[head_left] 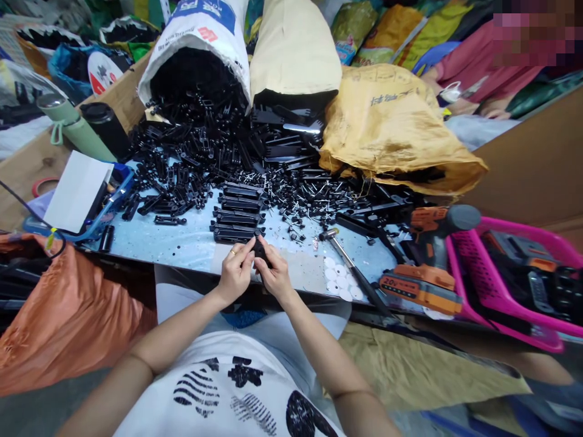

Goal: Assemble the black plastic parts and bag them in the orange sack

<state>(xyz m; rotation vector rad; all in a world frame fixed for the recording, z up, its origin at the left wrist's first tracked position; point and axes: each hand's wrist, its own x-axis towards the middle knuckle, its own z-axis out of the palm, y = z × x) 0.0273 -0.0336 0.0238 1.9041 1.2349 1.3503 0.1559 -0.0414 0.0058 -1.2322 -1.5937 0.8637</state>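
Left hand [237,268] and right hand [274,272] pinching a small black plastic-looking piece [259,249].
Fingertips grasp it from both sides at the table's near edge; four long black ridged bars [237,218] lie at eleven o'clock from it, a black-handled metal hammer [359,276] at three.

The bench [194,250] is pale blue, the held part [259,247] at its front edge black, the drill [430,258] orange and black, and the right-edge basket [481,267] bright pink.
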